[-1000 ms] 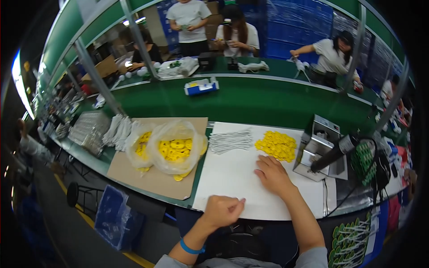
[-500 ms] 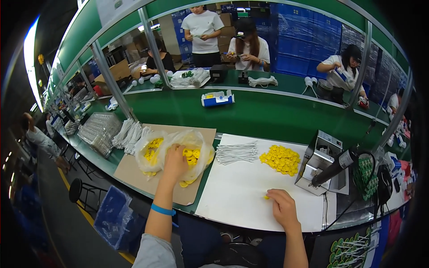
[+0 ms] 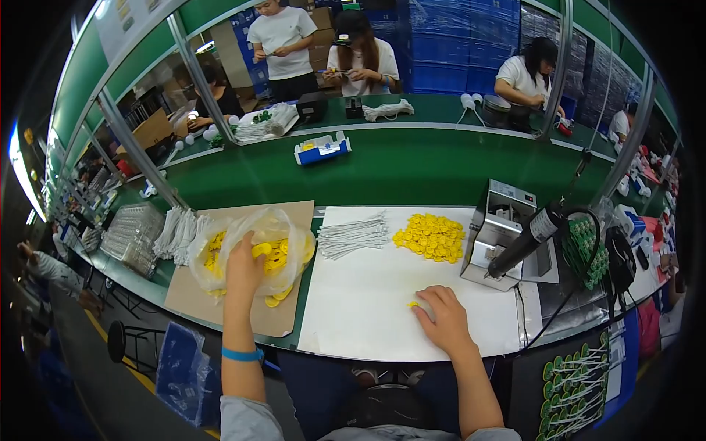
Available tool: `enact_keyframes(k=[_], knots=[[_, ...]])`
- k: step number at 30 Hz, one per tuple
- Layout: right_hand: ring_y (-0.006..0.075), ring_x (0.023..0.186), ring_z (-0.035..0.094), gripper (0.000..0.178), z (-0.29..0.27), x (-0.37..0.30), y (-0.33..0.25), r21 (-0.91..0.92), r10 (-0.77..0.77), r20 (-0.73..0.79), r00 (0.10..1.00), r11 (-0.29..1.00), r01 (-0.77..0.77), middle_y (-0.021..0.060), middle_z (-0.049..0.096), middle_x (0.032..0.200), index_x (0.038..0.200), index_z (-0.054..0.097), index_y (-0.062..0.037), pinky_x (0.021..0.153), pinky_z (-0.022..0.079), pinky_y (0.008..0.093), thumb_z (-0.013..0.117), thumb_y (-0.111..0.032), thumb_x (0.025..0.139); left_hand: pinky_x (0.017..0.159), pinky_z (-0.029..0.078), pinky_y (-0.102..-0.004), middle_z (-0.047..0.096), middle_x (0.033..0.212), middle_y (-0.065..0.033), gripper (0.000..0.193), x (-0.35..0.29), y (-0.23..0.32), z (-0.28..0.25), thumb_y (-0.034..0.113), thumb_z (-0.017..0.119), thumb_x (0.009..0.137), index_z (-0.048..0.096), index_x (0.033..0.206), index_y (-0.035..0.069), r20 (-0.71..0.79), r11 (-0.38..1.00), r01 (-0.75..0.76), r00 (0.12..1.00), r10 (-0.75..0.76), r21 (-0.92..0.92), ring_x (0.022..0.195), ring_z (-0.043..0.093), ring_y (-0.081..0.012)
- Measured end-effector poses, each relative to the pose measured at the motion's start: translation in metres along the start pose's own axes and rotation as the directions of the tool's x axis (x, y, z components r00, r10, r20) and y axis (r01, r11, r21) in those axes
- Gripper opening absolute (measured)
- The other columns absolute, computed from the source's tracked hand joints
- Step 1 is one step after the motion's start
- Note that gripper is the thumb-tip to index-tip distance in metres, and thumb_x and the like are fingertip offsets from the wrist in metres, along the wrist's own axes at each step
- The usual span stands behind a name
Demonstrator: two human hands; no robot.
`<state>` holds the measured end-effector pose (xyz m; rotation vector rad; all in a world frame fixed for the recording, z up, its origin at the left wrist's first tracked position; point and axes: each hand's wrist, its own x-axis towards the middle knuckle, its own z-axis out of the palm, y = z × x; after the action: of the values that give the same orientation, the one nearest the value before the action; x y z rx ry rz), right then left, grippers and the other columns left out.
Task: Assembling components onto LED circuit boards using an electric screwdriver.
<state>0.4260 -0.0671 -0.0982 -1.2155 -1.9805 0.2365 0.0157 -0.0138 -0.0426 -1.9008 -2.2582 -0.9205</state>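
My left hand (image 3: 244, 268) reaches into a clear plastic bag (image 3: 201, 257) of yellow round plastic pieces (image 3: 277, 259). One yellow disc (image 3: 261, 250) shows at its thumb and fingertips, apparently pinched. Over the white sheet (image 3: 360, 309), my right hand (image 3: 445, 320) is curled, with a small yellow piece (image 3: 413, 304) between thumb and fingertips; part of the piece is hidden. Beyond that hand lies a heap of yellow pieces (image 3: 430, 237). Left of the heap, a bundle of thin white cables (image 3: 353, 235) rests on the sheet.
A metal bench machine (image 3: 489, 253) with a black cylindrical tool (image 3: 526, 241) stands on the right, near green circuit boards (image 3: 586, 253). White cable bundles (image 3: 175, 234) and clear trays (image 3: 131, 237) sit at left. A blue box (image 3: 322, 149) lies across the bench; co-workers sit and stand beyond.
The view has shifted, so the bench appears further left and higher. My left hand now shows a yellow disc at its fingertips. My right hand's fingers are spread more around the small yellow piece.
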Motion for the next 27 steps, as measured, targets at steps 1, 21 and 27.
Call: enact_keyframes(k=[1,21,27], knots=[[0.0273,0.093,0.060,0.021,0.000,0.001,0.001,-0.004,0.010,0.000,1.000,1.000,-0.010,0.0088,0.063,0.101,0.101,0.067,-0.0059,0.077,0.052,0.0369,0.072,-0.014,0.082,0.090,0.050,-0.0439,0.065,0.114,-0.0233,0.051,-0.007,0.008,-0.003,0.002,0.072,0.078,0.057,0.127,0.002,0.009,1.000,-0.005,1.000,0.005,-0.003,0.104,0.062,-0.0404],[0.0311,0.076,0.063,0.011,0.046,0.005,0.024,-0.001,0.092,-0.086,0.992,0.996,-0.092,0.0123,0.065,0.082,0.087,0.065,-0.0012,0.067,0.052,0.0389,0.070,-0.011,0.087,0.078,0.052,-0.0373,0.060,0.106,-0.0167,0.046,-0.111,0.127,0.095,0.012,0.073,0.084,0.058,0.127,0.002,0.261,0.828,-0.067,0.932,0.252,-0.557,0.090,0.062,-0.0320],[0.0282,0.069,0.067,0.006,0.044,0.002,0.023,0.172,0.273,-0.161,0.949,0.954,-0.245,0.0157,0.068,0.084,0.094,0.065,0.0013,0.064,0.053,0.0344,0.064,-0.004,0.091,0.092,0.046,-0.0386,0.061,0.109,-0.0144,0.063,-0.122,0.130,0.113,0.007,0.076,0.077,0.051,0.135,0.002,0.191,0.801,-0.245,0.895,0.404,-0.546,0.103,0.056,-0.0314]])
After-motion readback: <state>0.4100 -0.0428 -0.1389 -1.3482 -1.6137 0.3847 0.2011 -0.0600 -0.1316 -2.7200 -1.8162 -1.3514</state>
